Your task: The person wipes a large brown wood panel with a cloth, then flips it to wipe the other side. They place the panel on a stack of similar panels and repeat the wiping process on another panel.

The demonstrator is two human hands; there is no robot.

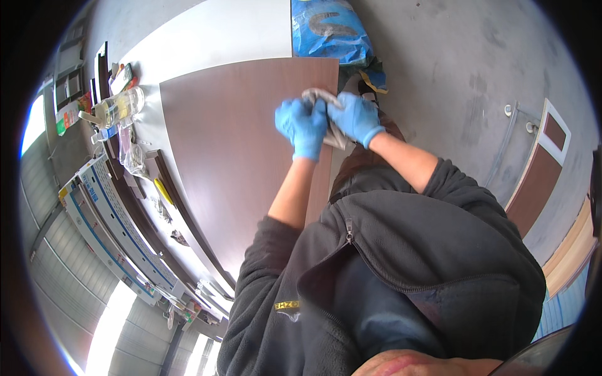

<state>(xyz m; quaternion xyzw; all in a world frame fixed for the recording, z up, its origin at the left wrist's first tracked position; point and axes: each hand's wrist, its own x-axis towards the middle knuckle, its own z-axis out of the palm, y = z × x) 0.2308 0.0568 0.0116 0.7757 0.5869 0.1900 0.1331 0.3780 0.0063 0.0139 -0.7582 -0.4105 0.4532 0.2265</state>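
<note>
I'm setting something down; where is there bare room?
Bare: brown panel left of the left hand; white surface beyond the panel, left of the blue bag. Crowded: panel's right edge, by right hand and gray cloth; far left, around the clear container.

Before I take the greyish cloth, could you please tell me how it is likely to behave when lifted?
The greyish cloth is probably floppy, as it bends and bunches around the gloved left hand and right hand. It is likely light, judging by its thin-looking folds. Its crumpled shape seems unlikely to roll.
</note>
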